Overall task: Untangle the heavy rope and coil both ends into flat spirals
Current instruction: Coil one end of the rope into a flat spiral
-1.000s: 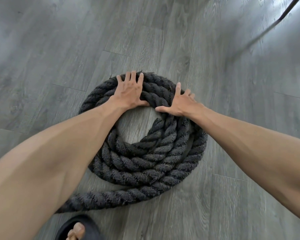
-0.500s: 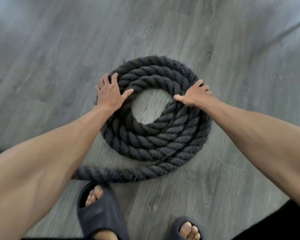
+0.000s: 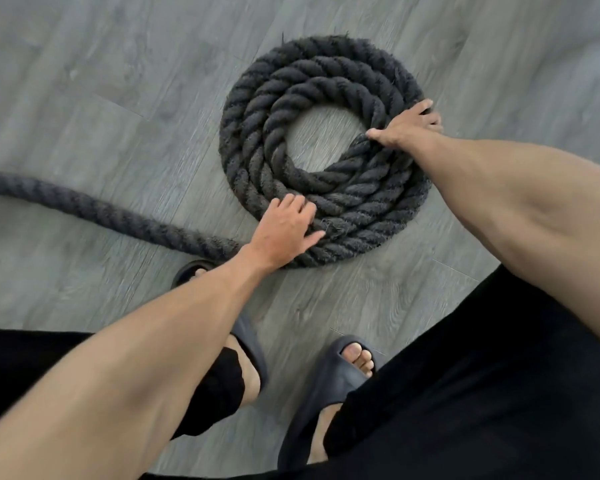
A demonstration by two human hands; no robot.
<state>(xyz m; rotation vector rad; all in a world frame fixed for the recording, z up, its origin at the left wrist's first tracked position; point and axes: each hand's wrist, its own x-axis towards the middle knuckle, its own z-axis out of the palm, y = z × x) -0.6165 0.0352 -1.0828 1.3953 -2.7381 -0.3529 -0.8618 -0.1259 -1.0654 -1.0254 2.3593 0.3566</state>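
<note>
Grey wood-look plank flooring point(image 3: 84, 81) fills the head view, and on it lies the thick black twisted rope point(image 3: 250, 116), wound into a flat spiral of several turns around a bare round gap in the middle. One loose length runs from the near edge of the spiral out to the left side of the frame, lying along the floor. The left hand point(image 3: 284, 233) rests flat on the near-left turns, fingers straight and spread, just where that loose length leaves the coil. The right hand point(image 3: 406, 128) presses on the right side of the spiral, thumb stretched toward the inner turn and fingers draped over the outer turns, not closed round anything. Below the arms stand two feet in dark rubber slides point(image 3: 336, 372) and black trouser legs point(image 3: 465, 375), with the left slide's toe just beside the loose length
</note>
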